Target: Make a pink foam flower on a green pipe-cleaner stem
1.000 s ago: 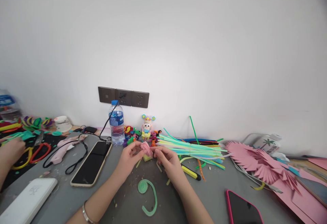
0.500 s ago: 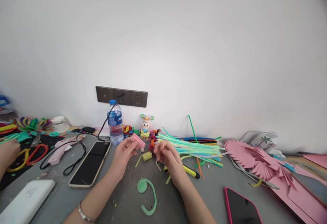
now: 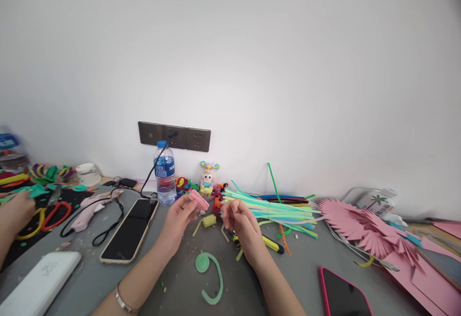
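Note:
My left hand [image 3: 179, 220] pinches a small pink ribbed piece [image 3: 198, 200] between thumb and fingers, held above the table. To its right, my right hand [image 3: 242, 224] is raised with its fingers curled and the tips together; whether anything tiny is between them I cannot make out. The hands are apart. Below them on the grey table lies a light green pipe cleaner [image 3: 219, 277], one end wound into a flat spiral and the rest a loose curve. A yellow piece [image 3: 209, 220] with a thin tail lies between the hands. A yellow-and-black cutter [image 3: 272, 244] is partly behind my right hand.
Behind my hands stand a water bottle [image 3: 165, 176] and a small figure [image 3: 207, 181]. Pipe cleaners [image 3: 273, 210] lie in a bundle at right, beside folded pink paper [image 3: 360, 229]. Phones [image 3: 129, 232] and a white power bank [image 3: 43, 282] flank me. Another person's hand [image 3: 18, 212] is at left near scissors [image 3: 57, 215].
The whole view has shifted slightly, so things sit a little further right. My left hand still holds the pink piece; my right hand's fingers remain curled.

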Demonstrator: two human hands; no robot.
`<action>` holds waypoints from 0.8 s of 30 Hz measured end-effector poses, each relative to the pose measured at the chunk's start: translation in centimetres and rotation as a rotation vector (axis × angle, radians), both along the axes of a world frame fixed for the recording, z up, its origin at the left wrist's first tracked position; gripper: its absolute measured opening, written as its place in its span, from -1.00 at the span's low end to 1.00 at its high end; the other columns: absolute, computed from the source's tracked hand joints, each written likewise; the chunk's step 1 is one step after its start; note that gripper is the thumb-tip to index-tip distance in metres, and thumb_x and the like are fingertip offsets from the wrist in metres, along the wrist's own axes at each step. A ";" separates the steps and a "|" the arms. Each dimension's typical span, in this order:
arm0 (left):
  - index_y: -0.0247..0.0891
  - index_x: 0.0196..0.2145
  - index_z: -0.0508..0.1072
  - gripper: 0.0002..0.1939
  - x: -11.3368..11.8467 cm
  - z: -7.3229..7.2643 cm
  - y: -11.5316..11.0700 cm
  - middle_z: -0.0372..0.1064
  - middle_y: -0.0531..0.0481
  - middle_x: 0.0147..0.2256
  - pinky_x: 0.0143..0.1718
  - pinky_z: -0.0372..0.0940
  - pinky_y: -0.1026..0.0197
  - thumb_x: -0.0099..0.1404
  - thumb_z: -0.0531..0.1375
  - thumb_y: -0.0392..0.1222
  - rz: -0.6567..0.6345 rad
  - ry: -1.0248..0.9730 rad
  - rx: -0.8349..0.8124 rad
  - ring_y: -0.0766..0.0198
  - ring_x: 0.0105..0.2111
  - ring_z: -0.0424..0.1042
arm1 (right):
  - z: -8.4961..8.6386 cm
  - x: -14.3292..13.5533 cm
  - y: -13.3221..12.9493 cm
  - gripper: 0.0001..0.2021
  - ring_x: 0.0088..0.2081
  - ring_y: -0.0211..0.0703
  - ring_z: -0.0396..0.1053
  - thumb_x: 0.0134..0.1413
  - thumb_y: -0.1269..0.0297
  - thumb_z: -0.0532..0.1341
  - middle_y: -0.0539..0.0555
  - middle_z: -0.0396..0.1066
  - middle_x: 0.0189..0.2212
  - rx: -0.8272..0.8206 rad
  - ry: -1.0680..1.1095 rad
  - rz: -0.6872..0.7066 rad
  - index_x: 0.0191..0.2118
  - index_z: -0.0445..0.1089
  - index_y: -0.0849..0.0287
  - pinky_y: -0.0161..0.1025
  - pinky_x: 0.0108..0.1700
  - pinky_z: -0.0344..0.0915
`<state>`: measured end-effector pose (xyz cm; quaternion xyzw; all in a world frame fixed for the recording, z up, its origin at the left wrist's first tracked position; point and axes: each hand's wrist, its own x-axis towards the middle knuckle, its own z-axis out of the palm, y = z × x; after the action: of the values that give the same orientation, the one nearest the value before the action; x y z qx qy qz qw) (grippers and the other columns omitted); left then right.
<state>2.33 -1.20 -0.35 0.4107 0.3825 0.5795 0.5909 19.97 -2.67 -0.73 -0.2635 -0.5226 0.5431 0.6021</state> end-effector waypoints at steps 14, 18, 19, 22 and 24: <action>-0.30 -0.39 0.50 -0.67 0.2 0.6 -0.4 0.44 -0.06 -0.40 -0.43 0.22 0.33 0.02 0.37 0.02 -0.011 0.005 -0.014 0.28 -0.40 0.36 | -0.6 0.2 0.3 -0.86 -0.60 -0.29 0.15 -0.03 0.27 0.08 -0.08 0.22 -0.51 0.015 0.145 0.106 -0.42 0.03 0.08 -0.31 -0.53 0.00; -0.30 -0.37 0.51 -0.65 0.3 0.6 -0.4 0.41 -0.03 -0.41 -0.44 0.21 0.35 -0.01 0.39 0.02 -0.008 -0.007 -0.035 0.31 -0.40 0.32 | -1.0 0.2 0.5 -0.86 -0.60 -0.28 0.15 -0.03 0.29 0.08 -0.08 0.21 -0.51 0.021 0.135 0.121 -0.42 0.02 0.08 -0.31 -0.53 -0.02; -0.30 -0.37 0.51 -0.64 0.4 0.5 -0.4 0.41 -0.02 -0.42 -0.44 0.21 0.35 -0.01 0.39 0.02 -0.009 -0.008 -0.041 0.31 -0.40 0.32 | -1.0 0.3 0.5 -0.86 -0.60 -0.28 0.15 -0.05 0.30 0.08 -0.08 0.21 -0.51 0.024 0.127 0.132 -0.42 0.02 0.07 -0.31 -0.53 -0.02; -0.30 -0.36 0.50 -0.63 0.4 0.3 -0.3 0.40 -0.01 -0.43 -0.45 0.21 0.35 -0.02 0.39 0.03 -0.009 -0.011 -0.045 0.32 -0.40 0.31 | -0.9 0.4 0.6 -0.85 -0.61 -0.28 0.14 -0.07 0.30 0.07 -0.09 0.19 -0.51 0.030 0.111 0.136 -0.43 0.00 0.07 -0.30 -0.53 -0.01; -0.30 -0.36 0.50 -0.64 0.3 0.2 -0.3 0.40 -0.01 -0.43 -0.44 0.21 0.36 -0.01 0.39 0.03 -0.013 -0.011 -0.040 0.32 -0.41 0.31 | -0.8 0.3 0.6 -0.84 -0.62 -0.28 0.12 -0.08 0.29 0.07 -0.11 0.17 -0.53 0.041 0.109 0.133 -0.44 -0.02 0.07 -0.31 -0.54 -0.02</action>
<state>2.64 -1.46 -0.15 0.3982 0.3880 0.5702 0.6048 20.29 -2.07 -1.50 -0.1856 -0.5164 0.5847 0.5975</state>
